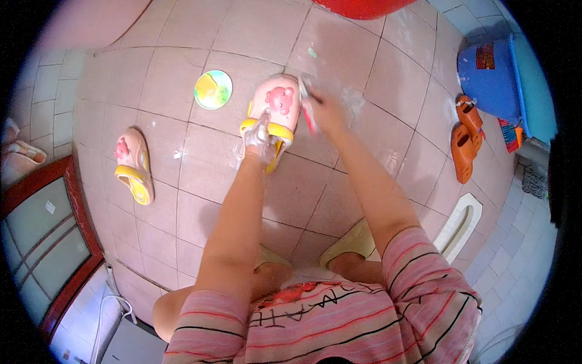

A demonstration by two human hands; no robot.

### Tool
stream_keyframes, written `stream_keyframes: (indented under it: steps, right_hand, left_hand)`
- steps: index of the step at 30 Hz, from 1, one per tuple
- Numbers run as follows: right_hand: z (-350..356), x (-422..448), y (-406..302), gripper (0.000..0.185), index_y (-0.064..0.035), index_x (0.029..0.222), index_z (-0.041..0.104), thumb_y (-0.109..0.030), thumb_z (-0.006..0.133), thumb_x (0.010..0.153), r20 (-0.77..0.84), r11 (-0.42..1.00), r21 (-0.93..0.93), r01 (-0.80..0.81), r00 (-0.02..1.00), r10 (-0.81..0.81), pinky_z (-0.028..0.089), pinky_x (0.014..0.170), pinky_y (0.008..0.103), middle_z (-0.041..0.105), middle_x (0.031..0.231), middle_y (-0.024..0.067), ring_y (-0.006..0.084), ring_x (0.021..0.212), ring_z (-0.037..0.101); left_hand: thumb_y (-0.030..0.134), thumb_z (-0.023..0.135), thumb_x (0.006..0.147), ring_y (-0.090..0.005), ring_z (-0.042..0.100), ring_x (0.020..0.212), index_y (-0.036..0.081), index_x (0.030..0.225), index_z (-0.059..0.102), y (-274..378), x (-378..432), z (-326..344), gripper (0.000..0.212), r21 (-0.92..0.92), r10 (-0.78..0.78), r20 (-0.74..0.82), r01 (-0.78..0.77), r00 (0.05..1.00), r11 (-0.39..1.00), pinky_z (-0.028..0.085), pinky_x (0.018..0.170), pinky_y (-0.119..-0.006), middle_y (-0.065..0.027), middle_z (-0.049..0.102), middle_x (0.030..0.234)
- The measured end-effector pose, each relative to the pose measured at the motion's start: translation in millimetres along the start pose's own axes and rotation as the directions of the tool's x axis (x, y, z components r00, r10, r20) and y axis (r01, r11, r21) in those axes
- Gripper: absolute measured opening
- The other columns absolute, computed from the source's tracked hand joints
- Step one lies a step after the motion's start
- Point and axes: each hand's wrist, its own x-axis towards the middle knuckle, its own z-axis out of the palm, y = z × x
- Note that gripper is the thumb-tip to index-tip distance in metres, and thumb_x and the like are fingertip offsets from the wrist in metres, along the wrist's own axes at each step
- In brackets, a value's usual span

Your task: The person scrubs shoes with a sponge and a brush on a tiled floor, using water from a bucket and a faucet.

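A pink clog with a yellow heel strap and a pink bear ornament (276, 95) is before me, toe pointing away. My left hand (259, 136), coated in white suds, grips the clog around its strap and opening; some fingers are hidden. At the clog's right side is my right hand (325, 111), blurred by motion. It is closed around what looks like a small brush (308, 117) with a red part and a pale edge against the shoe. The matching clog (132, 166) stands on the tiles to the left.
A round dish (213, 89) with yellow and green contents lies left of the clog. Orange slippers (464, 145) and a blue tub (489, 77) stand at right, near a white squat-toilet or drain fixture (459, 227). A red basin (363, 7) is at the top. Suds streak the tiled floor (295, 191).
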Motion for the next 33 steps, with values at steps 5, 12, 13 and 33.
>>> stream_keyframes:
  steps: [5, 12, 13, 33]
  right_hand:
    - [-26, 43, -17, 0.059, -0.0205, 0.129, 0.055, -0.054, 0.055, 0.080, 0.030, 0.979, -0.124, 0.163, 0.987, -0.161, 0.046, 0.089, 0.0404, 0.064, 0.106, 0.0235, 0.0379, 0.104, 0.060]
    - [-33, -30, 66, 0.050, -0.0206, 0.129, 0.055, -0.045, 0.052, 0.085, -0.036, 0.856, -0.424, 0.295, 0.939, -0.341, 0.046, 0.088, 0.0413, 0.066, 0.096, 0.0214, 0.0377, 0.099, 0.061]
    - [-37, -31, 80, 0.048, -0.0203, 0.127, 0.056, -0.044, 0.052, 0.086, -0.010, 0.963, -0.157, 0.221, 0.974, -0.225, 0.047, 0.086, 0.0411, 0.066, 0.095, 0.0199, 0.0367, 0.098, 0.062]
    - [-40, 33, -11, 0.042, -0.0277, 0.121, 0.061, -0.040, 0.060, 0.081, 0.378, 0.948, -0.043, 0.314, 0.884, -0.276, 0.049, 0.079, 0.0362, 0.067, 0.094, 0.0167, 0.0253, 0.086, 0.065]
  left_hand:
    - [0.025, 0.072, 0.081, -0.0202, 0.059, 0.083, 0.005, 0.116, 0.055, -9, -4, 9, 0.043, -0.049, 0.019, 0.324, -0.003, 0.946, 0.999, 0.052, 0.069, -0.035, -0.0064, 0.059, 0.095]
    - [0.023, 0.073, 0.080, -0.0198, 0.059, 0.095, 0.003, 0.125, 0.053, -2, -17, -2, 0.053, 0.092, -0.100, 0.319, 0.074, 0.943, 0.993, 0.050, 0.078, -0.035, -0.0099, 0.057, 0.113]
    - [0.021, 0.073, 0.079, -0.0223, 0.061, 0.094, 0.004, 0.126, 0.051, -8, -10, -1, 0.055, 0.153, -0.110, 0.276, 0.069, 0.955, 0.986, 0.051, 0.079, -0.037, -0.0099, 0.059, 0.114]
    - [0.045, 0.065, 0.084, -0.0190, 0.057, 0.082, 0.008, 0.118, 0.053, -17, 35, -54, 0.052, 0.506, 0.279, 0.433, -0.487, 0.857, 0.712, 0.050, 0.068, -0.036, -0.0067, 0.056, 0.095]
